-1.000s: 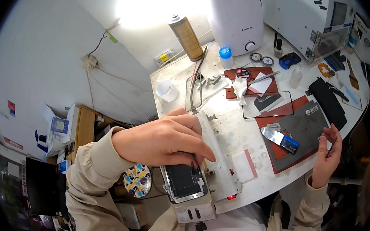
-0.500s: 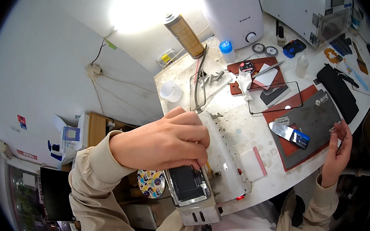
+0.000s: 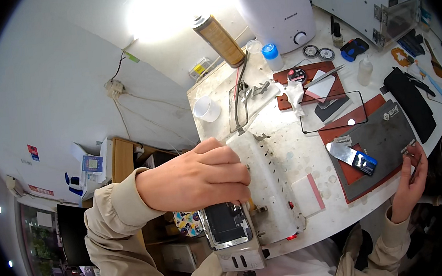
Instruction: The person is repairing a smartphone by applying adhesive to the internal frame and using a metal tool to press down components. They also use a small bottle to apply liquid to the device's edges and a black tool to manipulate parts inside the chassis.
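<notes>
An opened phone frame, dark inside with a silvery edge, sits in a metal clamp fixture near my body. Over its far end is my left hand, fingers closed in a downward pinch. Whatever the fingertips hold or press is hidden beneath the hand. My right hand rests at the table's right edge, thumb and fingers apart, by the corner of a grey mat. On that mat lies a flat metal blade tool with a blue handle.
Right of the fixture stands a long pale machine body. A white pad with a pink edge lies beside it. Farther back are a thin black frame, a white cup, a spray can and a blue-capped bottle.
The view has shifted slightly, so the table things appear a little to the right. My left hand stays pinched over the phone frame's far end. My right hand stays by the mat's corner.
</notes>
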The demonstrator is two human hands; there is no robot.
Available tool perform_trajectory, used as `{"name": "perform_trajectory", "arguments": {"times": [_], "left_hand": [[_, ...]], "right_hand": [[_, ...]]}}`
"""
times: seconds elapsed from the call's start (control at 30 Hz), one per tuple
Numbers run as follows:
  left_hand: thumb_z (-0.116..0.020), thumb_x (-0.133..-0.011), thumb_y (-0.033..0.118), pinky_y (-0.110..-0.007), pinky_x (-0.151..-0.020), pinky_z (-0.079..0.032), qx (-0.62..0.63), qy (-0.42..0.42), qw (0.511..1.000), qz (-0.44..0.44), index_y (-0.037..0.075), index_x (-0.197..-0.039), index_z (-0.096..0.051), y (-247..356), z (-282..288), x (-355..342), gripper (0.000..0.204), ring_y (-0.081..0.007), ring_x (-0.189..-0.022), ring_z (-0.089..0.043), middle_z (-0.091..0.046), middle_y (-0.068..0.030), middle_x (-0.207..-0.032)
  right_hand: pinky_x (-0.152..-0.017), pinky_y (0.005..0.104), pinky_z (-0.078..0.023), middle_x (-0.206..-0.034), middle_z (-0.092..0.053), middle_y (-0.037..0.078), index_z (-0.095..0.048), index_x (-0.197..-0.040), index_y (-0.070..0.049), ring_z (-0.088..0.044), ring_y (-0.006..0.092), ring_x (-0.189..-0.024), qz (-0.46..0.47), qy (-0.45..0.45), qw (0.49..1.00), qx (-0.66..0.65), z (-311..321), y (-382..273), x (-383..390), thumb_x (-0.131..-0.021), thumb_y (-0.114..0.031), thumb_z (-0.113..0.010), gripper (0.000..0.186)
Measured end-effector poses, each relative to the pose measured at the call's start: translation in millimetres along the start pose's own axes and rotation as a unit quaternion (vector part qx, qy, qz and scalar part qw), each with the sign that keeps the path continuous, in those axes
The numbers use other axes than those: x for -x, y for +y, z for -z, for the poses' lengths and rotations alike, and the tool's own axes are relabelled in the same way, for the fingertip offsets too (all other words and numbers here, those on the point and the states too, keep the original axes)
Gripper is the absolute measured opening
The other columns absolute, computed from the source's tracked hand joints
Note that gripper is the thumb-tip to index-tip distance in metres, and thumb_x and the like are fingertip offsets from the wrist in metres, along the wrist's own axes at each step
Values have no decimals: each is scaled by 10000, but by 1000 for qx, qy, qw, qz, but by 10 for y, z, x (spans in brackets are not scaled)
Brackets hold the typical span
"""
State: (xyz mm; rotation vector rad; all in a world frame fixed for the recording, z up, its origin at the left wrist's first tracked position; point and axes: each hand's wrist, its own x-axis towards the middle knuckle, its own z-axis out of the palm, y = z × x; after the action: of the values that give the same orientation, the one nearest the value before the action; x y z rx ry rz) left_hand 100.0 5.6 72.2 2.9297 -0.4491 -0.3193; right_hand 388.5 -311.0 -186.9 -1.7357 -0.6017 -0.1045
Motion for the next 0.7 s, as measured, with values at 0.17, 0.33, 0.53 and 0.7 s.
{"name": "perform_trajectory", "arguments": {"times": [0.17, 0.33, 0.53, 0.7], "left_hand": [[-778, -873, 211, -337, -961, -392, -30, 10, 999, -9, 204, -1052, -734, 21, -22, 1, 184, -139, -1112, -537, -631, 77, -1183], [-772, -870, 209, -344, -975, -386, -27, 0, 1000, 2, 205, -1051, -732, 52, -2, 3, 185, -137, -1111, -537, -630, 77, -1182], [-796, -848, 204, -359, -976, -381, -6, 8, 1000, 0, 202, -1048, -737, 16, 17, -1, 209, -145, -1100, -554, -646, 79, -1180], [-808, -837, 193, -366, -982, -383, -8, 6, 1000, 5, 194, -1040, -753, 45, 32, -17, 210, -155, -1079, -562, -656, 71, -1157]], "right_hand": [[-1043, 334, -484, -1387, -631, 123, -507, -1543, -13, -596, 188, -1206, -4, -2, 1000, 0, 15, 33, 12, -1110, -99, -552, 444], [-1052, 334, -477, -1387, -630, 124, -506, -1543, -3, -596, 187, -1212, -7, -3, 1000, -13, 15, 76, 36, -1109, -93, -551, 446], [-1059, 327, -465, -1377, -631, 119, -508, -1538, 13, -593, 181, -1198, -9, 1, 1000, -17, 26, 80, 46, -1104, -76, -553, 445], [-1032, 311, -472, -1361, -630, 104, -510, -1529, 14, -587, 158, -1140, -15, -4, 999, -28, 18, 14, 53, -1093, -55, -556, 444]]}}
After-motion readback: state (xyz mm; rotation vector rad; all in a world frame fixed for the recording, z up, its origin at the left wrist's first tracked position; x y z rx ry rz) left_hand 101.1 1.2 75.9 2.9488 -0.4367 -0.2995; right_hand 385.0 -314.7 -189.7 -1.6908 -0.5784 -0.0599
